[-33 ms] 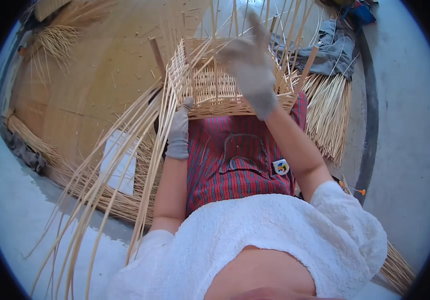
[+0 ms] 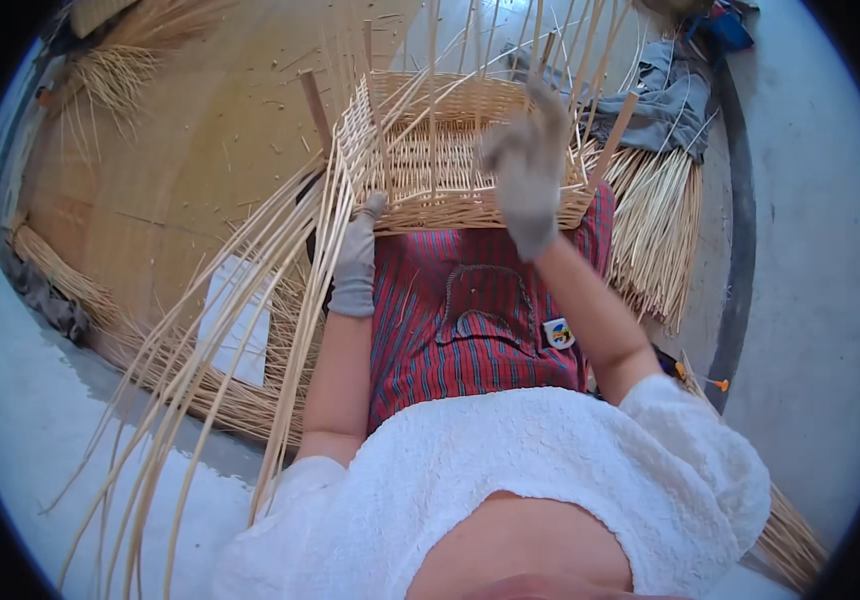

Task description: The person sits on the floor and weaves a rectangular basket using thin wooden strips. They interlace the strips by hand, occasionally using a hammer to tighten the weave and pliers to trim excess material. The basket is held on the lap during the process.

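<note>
A half-woven rectangular wicker basket (image 2: 440,213) rests at my lap, on a red striped apron (image 2: 450,350). Thin upright canes (image 2: 433,120) rise from its walls, and thicker wooden posts (image 2: 317,112) stand at its corners. My left hand (image 2: 356,262), in a pale glove, grips the near left corner with the thumb on the wall; its other fingers are hidden. Past that corner, long loose canes (image 2: 230,310) fan out toward the lower left. Also gloved, my right hand (image 2: 530,185) is raised over the basket's right side, fingers stretched out and slightly blurred, with nothing visible in them.
Bundles of cane lie on the right (image 2: 658,230) beneath a grey cloth (image 2: 665,100). Another bundle (image 2: 115,80) lies far left, and more canes (image 2: 230,400) lie near left beside a white sheet (image 2: 237,320). Cane scraps dot the brown floor board (image 2: 200,140).
My right hand has moved a little right and toward me, uncovering more of the basket's inside. The left hand keeps its hold on the corner.
</note>
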Available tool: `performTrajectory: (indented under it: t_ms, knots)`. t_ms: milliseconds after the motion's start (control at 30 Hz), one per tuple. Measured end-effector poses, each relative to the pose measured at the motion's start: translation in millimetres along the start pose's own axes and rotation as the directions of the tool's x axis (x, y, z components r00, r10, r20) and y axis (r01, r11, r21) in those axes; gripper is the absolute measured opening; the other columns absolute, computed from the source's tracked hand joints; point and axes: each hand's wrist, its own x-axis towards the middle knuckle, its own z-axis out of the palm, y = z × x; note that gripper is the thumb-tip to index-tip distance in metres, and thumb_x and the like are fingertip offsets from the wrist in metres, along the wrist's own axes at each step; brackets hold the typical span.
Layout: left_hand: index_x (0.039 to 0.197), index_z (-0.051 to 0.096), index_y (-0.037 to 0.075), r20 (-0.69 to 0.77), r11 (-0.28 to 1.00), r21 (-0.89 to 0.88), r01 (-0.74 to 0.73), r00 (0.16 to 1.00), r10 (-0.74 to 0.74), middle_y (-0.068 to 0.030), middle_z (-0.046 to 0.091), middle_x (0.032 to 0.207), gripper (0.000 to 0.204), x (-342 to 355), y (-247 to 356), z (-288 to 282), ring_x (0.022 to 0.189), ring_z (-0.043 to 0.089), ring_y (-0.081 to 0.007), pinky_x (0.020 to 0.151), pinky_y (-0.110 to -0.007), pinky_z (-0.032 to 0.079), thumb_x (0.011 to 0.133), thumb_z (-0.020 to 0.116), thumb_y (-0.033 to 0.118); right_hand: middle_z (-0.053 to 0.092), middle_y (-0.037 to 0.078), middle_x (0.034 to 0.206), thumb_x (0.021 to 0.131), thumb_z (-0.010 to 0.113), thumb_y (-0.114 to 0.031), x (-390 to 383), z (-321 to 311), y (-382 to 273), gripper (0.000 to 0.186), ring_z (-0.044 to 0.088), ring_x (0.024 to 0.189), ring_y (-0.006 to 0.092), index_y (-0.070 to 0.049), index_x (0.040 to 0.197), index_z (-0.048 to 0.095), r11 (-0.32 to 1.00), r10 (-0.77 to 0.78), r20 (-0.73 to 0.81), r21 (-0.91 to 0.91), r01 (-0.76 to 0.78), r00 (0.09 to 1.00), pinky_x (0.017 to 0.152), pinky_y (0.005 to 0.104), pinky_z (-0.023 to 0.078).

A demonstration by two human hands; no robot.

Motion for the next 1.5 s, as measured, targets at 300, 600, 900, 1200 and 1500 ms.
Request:
performTrajectory:
  t_ms: [300,600,900,1200,1500]
  knots:
    - [0.12,0.061,0.001,0.315,0.871,0.277,-0.407,0.894,0.318,-0.0151,0.068,0.11,0.022,-29,17,66,0.089,0.07,-0.0156,0.074,-0.03,0.057,0.103,0.059,0.014,0.066,0.02,0.121,0.108,0.05,-0.02,-90,-63,-2,0.031,0.062,0.125,0.0332,-0.01,0.137,0.052,0.955,0.288,-0.282,0.019,-0.295,0.915,0.07,0.0332,0.063]
    - [0.092,0.063,0.001,0.335,0.983,0.18,0.032,0.938,-0.092,-0.0068,0.063,0.064,0.03,-10,40,91,0.045,0.062,-0.0142,0.038,-0.03,0.049,0.1,0.067,0.03,0.061,0.016,0.131,0.094,0.05,0.006,37,-5,-54,0.056,0.069,0.112,0.026,-0.007,0.147,0.04,0.727,-0.252,0.287,-0.575,0.376,0.924,0.095,0.0379,0.055]
    - [0.111,0.063,0.005,0.204,0.645,0.661,-0.383,0.919,0.337,-0.0046,0.067,0.076,0.047,6,65,110,0.066,0.068,-0.0126,0.057,-0.029,0.051,0.084,0.086,0.035,0.067,0.007,0.09,0.106,0.051,-0.017,-80,-92,-21,0.024,0.072,0.082,0.0211,-0.009,0.128,0.047,0.988,0.149,-0.339,0.013,-0.154,0.929,0.057,0.03,0.052]
    - [0.119,0.059,0.003,0.5,0.905,0.14,-0.401,0.818,0.285,-0.0177,0.069,0.099,0.022,-35,44,154,0.062,0.07,-0.0199,0.054,-0.033,0.055,0.1,0.058,0.014,0.072,0.007,0.097,0.095,0.07,-0.003,-105,-138,-50,0.035,0.069,0.081,0.0112,-0.014,0.12,0.048,0.98,0.186,-0.595,0.164,-0.109,0.782,0.055,0.0212,0.049]
    - [0.093,0.06,0.005,0.41,0.935,0.355,0.023,0.894,-0.178,-0.0086,0.062,0.061,0.038,-37,38,197,0.039,0.058,-0.0161,0.032,-0.03,0.043,0.101,0.064,0.042,0.069,0.009,0.113,0.094,0.06,-0.003,24,-129,-69,0.057,0.067,0.104,0.0169,-0.008,0.149,0.043,0.42,-0.494,0.263,-0.763,0.492,0.829,0.093,0.0267,0.051]
